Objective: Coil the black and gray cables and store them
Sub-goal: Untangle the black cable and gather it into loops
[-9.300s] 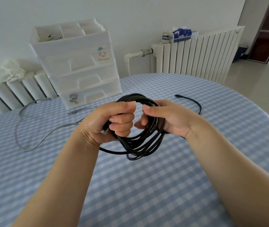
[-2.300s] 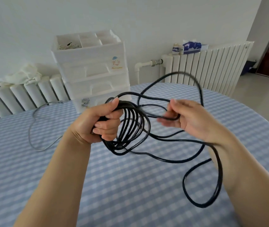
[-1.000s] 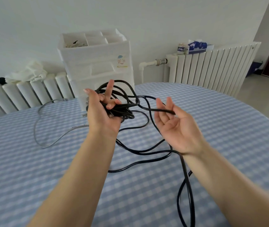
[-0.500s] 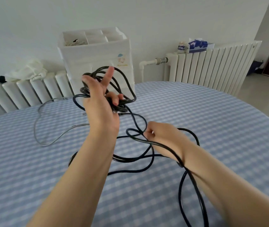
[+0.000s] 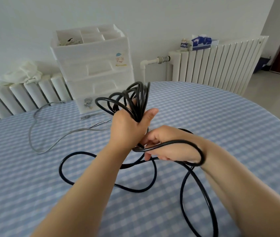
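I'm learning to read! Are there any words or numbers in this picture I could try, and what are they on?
No words or numbers can be read here.
Upper sticker on the white drawer unit: a cartoon with a line beneath, too blurred to read.
Lower sticker: a cartoon only.
Blue tissue box on the radiator: print too blurred.
Small jar: label too small.

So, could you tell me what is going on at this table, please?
A person is coiling a long black cable. The left hand grips a bunch of loops held upright; the right hand grips a loose strand just below it. Much cable trails on the blue checked tablecloth. A thin gray cable lies uncoiled near the white plastic drawer unit.
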`<state>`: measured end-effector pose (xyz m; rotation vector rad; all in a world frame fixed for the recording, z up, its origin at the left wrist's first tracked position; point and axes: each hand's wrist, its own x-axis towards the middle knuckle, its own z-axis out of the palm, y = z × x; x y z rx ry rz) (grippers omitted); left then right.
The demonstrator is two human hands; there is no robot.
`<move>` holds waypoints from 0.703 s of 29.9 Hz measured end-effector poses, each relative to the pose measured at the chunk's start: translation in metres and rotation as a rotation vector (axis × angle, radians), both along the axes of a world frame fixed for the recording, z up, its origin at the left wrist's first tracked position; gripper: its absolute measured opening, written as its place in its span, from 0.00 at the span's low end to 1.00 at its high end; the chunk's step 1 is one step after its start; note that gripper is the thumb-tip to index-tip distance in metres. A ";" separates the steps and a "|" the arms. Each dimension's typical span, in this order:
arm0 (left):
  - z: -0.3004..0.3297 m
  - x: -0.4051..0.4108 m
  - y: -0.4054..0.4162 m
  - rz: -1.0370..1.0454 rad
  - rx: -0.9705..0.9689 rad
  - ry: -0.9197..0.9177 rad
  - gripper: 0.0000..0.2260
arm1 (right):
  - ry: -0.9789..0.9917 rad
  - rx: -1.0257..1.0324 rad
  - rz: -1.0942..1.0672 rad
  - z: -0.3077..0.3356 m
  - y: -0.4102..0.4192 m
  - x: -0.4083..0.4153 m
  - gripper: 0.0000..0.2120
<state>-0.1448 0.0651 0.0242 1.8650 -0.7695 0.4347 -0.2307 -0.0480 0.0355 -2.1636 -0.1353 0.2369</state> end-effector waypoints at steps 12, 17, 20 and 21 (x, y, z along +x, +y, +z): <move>-0.011 0.003 0.000 -0.117 0.032 0.007 0.22 | 0.320 0.877 -0.124 0.003 -0.022 0.008 0.09; -0.007 0.008 -0.006 -0.055 -0.109 0.239 0.23 | 0.112 1.002 -0.171 -0.002 -0.001 0.010 0.10; 0.000 0.010 -0.004 -0.069 -0.117 0.295 0.23 | 0.013 1.066 -0.203 -0.007 0.007 0.013 0.09; 0.001 0.010 -0.003 -0.048 -0.089 0.267 0.23 | -0.019 1.014 -0.207 -0.009 0.010 0.013 0.06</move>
